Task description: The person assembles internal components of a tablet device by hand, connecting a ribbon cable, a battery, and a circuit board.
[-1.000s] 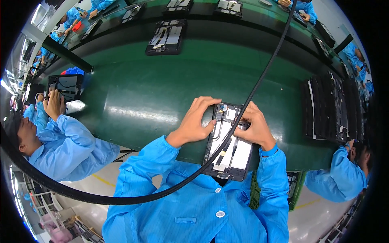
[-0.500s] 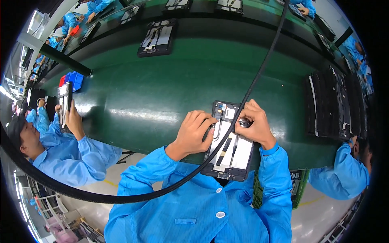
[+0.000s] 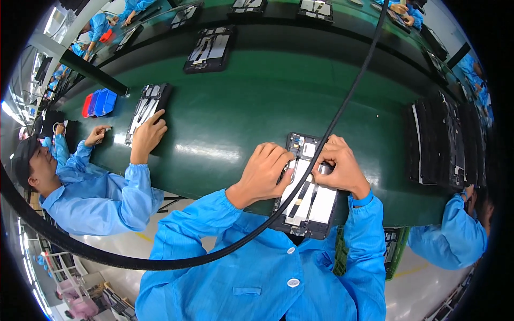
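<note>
An opened tablet (image 3: 323,205) with pale battery panels, dark ribbon cables and a black frame lies before me, its lower end jutting past the table's near edge. My left hand (image 3: 262,174) is closed at the tablet's upper left side, thumb and fingertips on the frame. On the upper right part, my right hand (image 3: 342,168) is closed in a pinch above the panels. Whatever sits between its fingertips is too small or hidden to make out. A black cable (image 3: 349,99) crosses the view and covers a strip of the tablet.
A co-worker's hand (image 3: 149,138) rests on another opened tablet (image 3: 143,115) at left, near blue and red bins (image 3: 103,101). One more tablet (image 3: 209,49) lies farther back. Upright dark tablets (image 3: 436,142) are stacked at right. A green crate (image 3: 396,251) stands below the table.
The co-worker at left has laid the raised tablet down on the table and taken one hand off it. My right fingertips have moved slightly down on my tablet; my left hand stays at its side.
</note>
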Tool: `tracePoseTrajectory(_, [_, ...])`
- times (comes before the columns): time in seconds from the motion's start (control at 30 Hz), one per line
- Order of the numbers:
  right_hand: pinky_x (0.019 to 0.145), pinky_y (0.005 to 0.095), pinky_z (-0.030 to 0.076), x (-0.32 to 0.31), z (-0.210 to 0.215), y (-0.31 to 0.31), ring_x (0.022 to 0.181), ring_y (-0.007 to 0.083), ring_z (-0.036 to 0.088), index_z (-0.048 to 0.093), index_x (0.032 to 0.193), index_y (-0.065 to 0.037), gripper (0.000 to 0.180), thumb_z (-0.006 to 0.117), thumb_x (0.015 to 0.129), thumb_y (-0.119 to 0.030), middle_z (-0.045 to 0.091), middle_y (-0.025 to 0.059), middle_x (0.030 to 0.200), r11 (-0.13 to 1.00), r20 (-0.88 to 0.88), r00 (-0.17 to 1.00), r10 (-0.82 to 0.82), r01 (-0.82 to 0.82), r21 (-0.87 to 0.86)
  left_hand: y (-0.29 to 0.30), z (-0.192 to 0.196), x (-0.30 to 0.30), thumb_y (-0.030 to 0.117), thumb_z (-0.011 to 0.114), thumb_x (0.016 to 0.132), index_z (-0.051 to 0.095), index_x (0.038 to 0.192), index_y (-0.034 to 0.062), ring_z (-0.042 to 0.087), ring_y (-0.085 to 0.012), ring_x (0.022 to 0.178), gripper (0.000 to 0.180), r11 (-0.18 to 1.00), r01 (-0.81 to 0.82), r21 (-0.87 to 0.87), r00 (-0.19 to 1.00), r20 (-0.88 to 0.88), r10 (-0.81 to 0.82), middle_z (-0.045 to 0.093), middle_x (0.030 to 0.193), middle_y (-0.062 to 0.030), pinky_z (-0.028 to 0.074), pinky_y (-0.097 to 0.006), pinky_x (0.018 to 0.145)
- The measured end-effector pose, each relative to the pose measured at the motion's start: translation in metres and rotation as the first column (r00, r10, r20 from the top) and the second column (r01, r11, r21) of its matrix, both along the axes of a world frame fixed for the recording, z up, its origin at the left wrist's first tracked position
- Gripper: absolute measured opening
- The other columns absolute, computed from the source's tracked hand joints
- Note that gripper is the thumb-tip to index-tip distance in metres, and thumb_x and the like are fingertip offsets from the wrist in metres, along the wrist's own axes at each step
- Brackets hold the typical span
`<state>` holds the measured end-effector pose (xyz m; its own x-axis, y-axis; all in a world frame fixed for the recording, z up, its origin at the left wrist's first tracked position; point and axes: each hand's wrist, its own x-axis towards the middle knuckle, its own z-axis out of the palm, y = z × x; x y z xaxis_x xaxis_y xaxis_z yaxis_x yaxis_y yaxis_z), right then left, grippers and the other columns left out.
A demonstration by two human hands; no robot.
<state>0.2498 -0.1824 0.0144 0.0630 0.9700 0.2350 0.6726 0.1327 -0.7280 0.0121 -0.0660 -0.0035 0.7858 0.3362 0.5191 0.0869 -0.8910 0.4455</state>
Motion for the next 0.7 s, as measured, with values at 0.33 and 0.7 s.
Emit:
tracePoseTrajectory(0.33, [0.113,0.0502,0.048,0.004,-0.003,-0.001,0.081,0.0292,0.056,0.078,0.071,-0.01,0.008,0.082,0.068,-0.016,0.056,0.0058,0.067,0.999,-0.003,0.999,0.037,-0.037,0.028,-0.007,-0.006,-0.002,0.006,0.07,0.086,0.072,0.114,0.0019,0.063,-0.034,0.102,0.028,0.998,-0.07,0.008,0.998,0.004,0.069,0.068,0.106,-0.0124,0.048,-0.048,0.092])
tracePoseTrajectory(0.7, [0.113,0.0499,0.047,0.002,-0.001,-0.002,0.084,0.03,0.057,0.077,0.071,-0.008,0.01,0.081,0.068,-0.016,0.062,0.0067,0.07,0.999,-0.005,0.999,0.052,-0.052,0.013,-0.008,-0.007,-0.003,0.002,0.07,0.083,0.074,0.111,0.0032,0.063,-0.0321,0.097,0.028,0.994,-0.102,0.045,0.992,0.076,0.099,0.068,0.102,-0.0102,0.049,-0.046,0.087])
